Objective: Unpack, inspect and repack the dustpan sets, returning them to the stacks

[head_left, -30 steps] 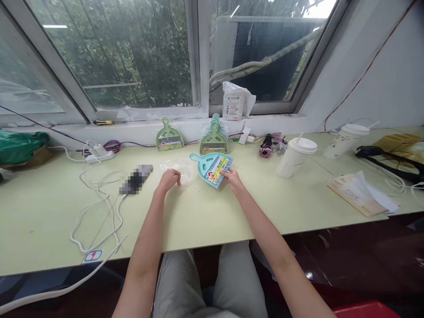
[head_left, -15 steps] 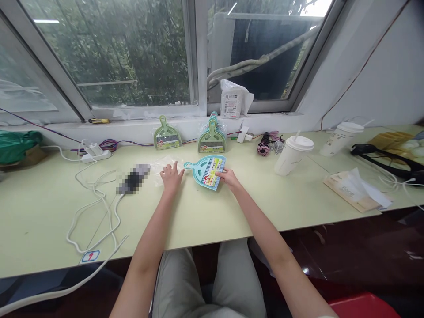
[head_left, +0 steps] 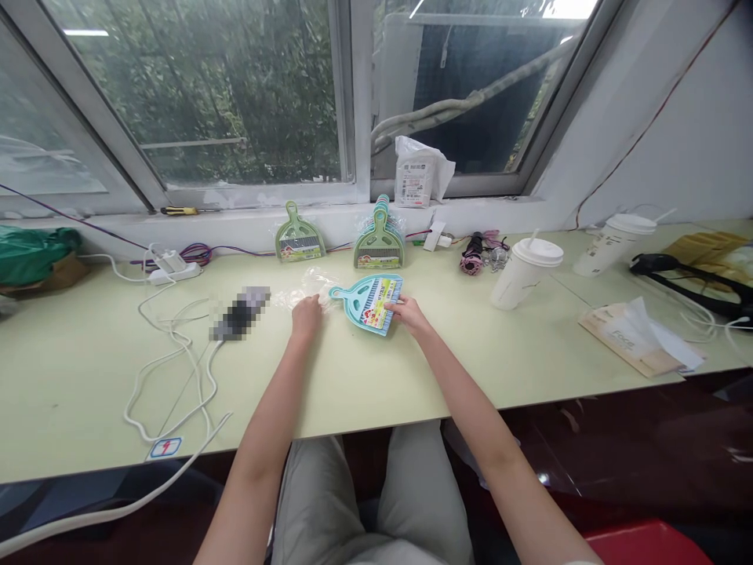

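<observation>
So the right hand had a firm grip on a light-blue plastic dustpan with a striped brush clipped in it, thumb up on the yellow-and-white printed card at the wide end, with the looped handle pointing left. That dustpan was at the middle of the pale yellow-green desk, though I couldn't tell if its underside was actually touching the surface. The left hand was curled closed on a crumpled clear plastic wrapper, just beside the dustpan's handle, fingertips mostly hidden. Behind all that, a single green plastic dustpan set in clear wrap leaned upright on the wall, and right of it was a row of nested green and blue dustpans, a green one in front. Over on the right sat a white lidded cup with a straw, with another white lidded cup farther right, and a long white cable snaked around on the left side
</observation>
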`<state>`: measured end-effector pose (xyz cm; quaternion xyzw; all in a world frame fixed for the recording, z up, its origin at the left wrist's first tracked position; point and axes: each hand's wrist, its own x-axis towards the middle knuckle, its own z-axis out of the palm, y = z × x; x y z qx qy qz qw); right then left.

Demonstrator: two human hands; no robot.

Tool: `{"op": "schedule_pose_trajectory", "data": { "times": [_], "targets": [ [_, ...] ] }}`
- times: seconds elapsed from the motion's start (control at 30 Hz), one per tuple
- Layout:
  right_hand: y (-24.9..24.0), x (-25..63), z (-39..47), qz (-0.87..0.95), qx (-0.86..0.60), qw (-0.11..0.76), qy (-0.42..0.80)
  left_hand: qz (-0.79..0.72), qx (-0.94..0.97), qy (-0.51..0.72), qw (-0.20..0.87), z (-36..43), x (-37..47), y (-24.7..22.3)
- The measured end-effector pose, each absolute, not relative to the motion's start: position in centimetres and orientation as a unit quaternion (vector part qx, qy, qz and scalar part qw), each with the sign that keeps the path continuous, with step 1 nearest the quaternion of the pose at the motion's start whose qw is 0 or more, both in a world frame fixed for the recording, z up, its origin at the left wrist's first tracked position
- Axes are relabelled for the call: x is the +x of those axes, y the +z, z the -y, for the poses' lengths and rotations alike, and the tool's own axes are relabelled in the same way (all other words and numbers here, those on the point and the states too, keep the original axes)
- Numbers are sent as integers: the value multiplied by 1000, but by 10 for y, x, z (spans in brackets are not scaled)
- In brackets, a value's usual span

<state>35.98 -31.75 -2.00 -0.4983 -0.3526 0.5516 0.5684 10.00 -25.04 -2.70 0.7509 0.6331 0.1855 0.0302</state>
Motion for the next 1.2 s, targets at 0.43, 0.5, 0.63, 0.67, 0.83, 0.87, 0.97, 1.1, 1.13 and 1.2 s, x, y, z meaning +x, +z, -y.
{"op": "schedule_pose_trajectory", "data": {
  "times": [0.43,0.5,0.63,0.67,0.83,0.87,0.97,1.1,1.13,1.2],
  "targets": [
    [-21,348,320,332,-498,593,539,-604,740,288,-67,261,114,-15],
    [-21,342,321,353,-482,587,547,-557,754,341,-77,265,120,-14],
    [-22,329,325,393,-453,572,560,-461,789,400,-73,271,132,-11],
    [-22,326,325,391,-451,579,556,-444,794,410,-69,272,136,-10],
    [-27,318,326,340,-431,644,532,-394,805,443,-44,282,150,-5],
    [-27,318,325,339,-425,647,534,-386,807,446,-34,284,153,-4],
    [-26,318,326,350,-413,639,547,-368,810,456,10,291,160,0],
    [-22,319,327,352,-400,647,545,-403,749,521,67,301,160,9],
    [-21,319,327,350,-396,654,541,-426,702,566,73,302,159,11],
    [-19,320,328,346,-384,670,532,-462,575,669,95,302,155,13]
  ]
}}
